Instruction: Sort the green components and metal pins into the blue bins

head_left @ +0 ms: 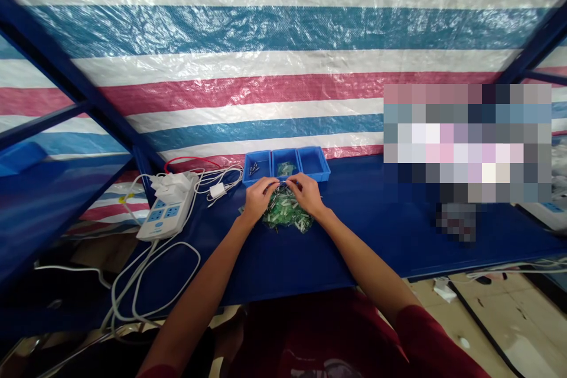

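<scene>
My left hand [259, 198] and my right hand [307, 192] meet fingertip to fingertip just in front of three joined blue bins [286, 180]. Both are closed in a pinch over something small and thin, too tiny to name. Under and between them lies a loose pile of small green and clear pieces [286, 212], with some whitish and dark metallic bits among them. A few short metallic pins or screws [254, 169] lie in the left bin. Greenish clear pieces [286, 169] like those in the pile sit in the middle bin.
To the left, a white power strip [166, 212] with plugged-in adapters stands on the blue table [367, 230], its white cables [177, 301] looping toward the front edge. More cables lie beside the bins. A striped plastic sheet [266, 29] hangs behind; a blurred area covers the right.
</scene>
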Action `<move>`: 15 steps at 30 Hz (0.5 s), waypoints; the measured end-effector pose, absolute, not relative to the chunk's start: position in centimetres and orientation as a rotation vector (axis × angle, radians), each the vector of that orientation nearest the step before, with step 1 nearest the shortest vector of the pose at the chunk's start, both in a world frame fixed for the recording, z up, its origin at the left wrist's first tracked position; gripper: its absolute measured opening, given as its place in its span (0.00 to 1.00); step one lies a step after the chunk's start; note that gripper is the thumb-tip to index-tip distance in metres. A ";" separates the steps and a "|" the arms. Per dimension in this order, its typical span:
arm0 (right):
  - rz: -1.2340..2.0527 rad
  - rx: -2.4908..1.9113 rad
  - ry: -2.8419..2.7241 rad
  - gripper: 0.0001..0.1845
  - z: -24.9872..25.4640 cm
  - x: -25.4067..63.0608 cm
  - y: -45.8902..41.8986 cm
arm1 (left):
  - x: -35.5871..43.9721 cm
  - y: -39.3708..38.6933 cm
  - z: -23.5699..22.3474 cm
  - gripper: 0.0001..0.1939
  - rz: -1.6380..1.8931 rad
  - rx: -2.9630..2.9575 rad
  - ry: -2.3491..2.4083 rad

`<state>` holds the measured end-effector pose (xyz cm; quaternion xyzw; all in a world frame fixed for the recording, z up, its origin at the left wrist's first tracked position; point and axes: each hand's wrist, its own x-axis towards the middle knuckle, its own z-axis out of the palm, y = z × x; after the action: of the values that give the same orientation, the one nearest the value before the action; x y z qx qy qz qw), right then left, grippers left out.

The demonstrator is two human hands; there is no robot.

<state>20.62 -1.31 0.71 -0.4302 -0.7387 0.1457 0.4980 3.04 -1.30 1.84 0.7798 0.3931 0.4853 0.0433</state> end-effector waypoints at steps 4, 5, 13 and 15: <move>0.345 -1.032 -1.791 0.17 0.6 20.5 -1.2 | 3.2 -1.2 1.8 0.10 1.552 2.181 1.200; 0.342 -1.026 -1.795 0.18 0.6 20.5 -1.2 | 3.2 -1.1 1.7 0.10 1.552 2.106 1.205; 0.332 -1.063 -1.865 0.25 0.8 20.2 -1.4 | 3.9 -1.1 1.8 0.13 1.448 1.694 1.051; 0.334 -1.067 -1.872 0.25 0.8 20.2 -1.4 | 4.2 -1.3 2.0 0.13 1.425 1.648 0.995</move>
<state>20.17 -1.37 0.76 -0.4338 -0.7613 0.1357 0.4623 4.17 -1.35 2.04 0.6408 0.3869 0.5541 0.3643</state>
